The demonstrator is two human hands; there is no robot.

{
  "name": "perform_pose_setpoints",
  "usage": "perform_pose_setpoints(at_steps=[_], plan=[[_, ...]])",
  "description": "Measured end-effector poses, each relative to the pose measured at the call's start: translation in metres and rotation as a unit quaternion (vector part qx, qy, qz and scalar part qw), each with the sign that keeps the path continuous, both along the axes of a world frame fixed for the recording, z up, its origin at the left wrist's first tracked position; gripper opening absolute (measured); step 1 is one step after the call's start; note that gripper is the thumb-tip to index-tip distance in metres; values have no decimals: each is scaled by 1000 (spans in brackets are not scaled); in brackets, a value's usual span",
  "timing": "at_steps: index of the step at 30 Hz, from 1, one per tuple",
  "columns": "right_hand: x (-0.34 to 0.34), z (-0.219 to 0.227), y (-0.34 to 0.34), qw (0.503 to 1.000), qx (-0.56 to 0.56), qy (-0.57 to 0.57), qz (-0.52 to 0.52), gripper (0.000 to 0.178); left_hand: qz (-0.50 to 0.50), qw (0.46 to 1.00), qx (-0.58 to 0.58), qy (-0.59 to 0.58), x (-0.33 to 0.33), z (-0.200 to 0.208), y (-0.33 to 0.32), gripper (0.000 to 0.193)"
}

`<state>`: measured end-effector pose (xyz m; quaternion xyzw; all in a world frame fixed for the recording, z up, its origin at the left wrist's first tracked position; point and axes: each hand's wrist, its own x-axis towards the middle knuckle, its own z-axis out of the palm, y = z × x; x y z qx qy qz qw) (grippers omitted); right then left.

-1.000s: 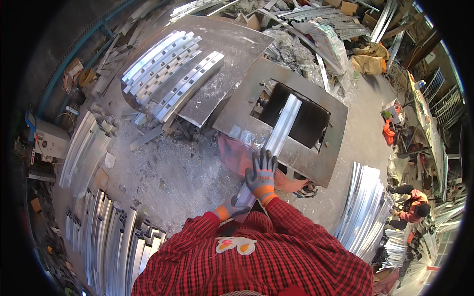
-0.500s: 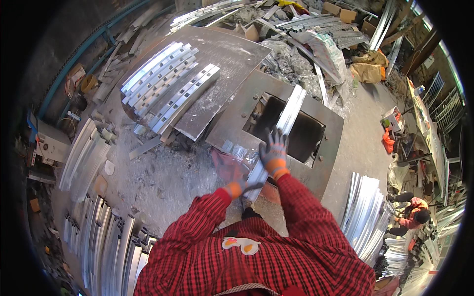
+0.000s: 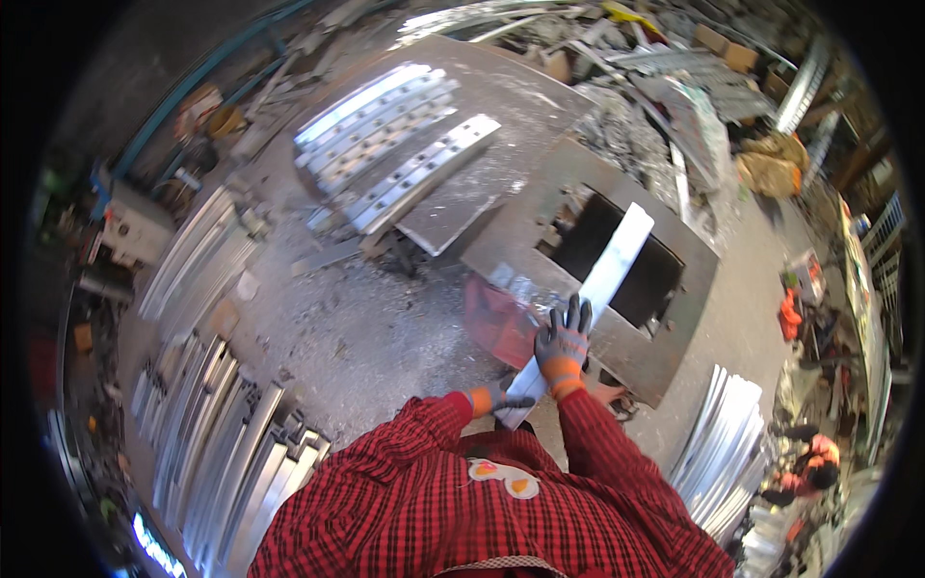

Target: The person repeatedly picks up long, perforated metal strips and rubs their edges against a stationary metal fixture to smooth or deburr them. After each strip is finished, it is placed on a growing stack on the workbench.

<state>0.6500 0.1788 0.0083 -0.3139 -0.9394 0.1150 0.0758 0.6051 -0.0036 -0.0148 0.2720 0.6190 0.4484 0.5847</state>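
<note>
A long silvery metal bar (image 3: 617, 260) lies slantwise over the dark rectangular opening of a steel machine table (image 3: 501, 255), its near end reaching toward my body. My left hand (image 3: 496, 397), in a grey glove with an orange cuff, is closed round the bar near that end; part of its grip is hidden beneath. Farther up, my right hand (image 3: 563, 349), gloved alike, rests against the bar with its dark-tipped fingers stretched forward. Something red and sheet-like (image 3: 496, 323) hangs at the table's near left side.
Several bars with square holes (image 3: 385, 135) lie on a brown metal sheet (image 3: 540, 87) at the far left. Bundles of metal lengths stand at the near left (image 3: 207, 433) and right (image 3: 718, 438). Scrap (image 3: 617, 125) is heaped behind. A person (image 3: 814, 467) crouches at the far right.
My view has swung, shifting the surroundings rightward in the picture. The bar has turned to show a broad, plain face. My right hand's fingers are closer together; both hands stay at the bar.
</note>
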Motion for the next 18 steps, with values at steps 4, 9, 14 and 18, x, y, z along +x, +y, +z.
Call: perform_pose_setpoints(at_steps=[4, 9, 14, 18], plan=[[25, -9, -74, 998, -9, 60, 3, 44, 30, 998, -45, -20, 22, -41, -81, 75], [33, -12, -71, 968, -101, 229, 19, 41, 61, 996, -47, -44, 36, -58, -91, 76], [8, 8, -3, 862, -293, 412, 20, 49, 33, 984, -27, -171, 6, -54, -20, 78], [-2, -40, 107, 865, -205, 456, 48, 50, 24, 948, -22, -317, -15, -9, 79, 81]])
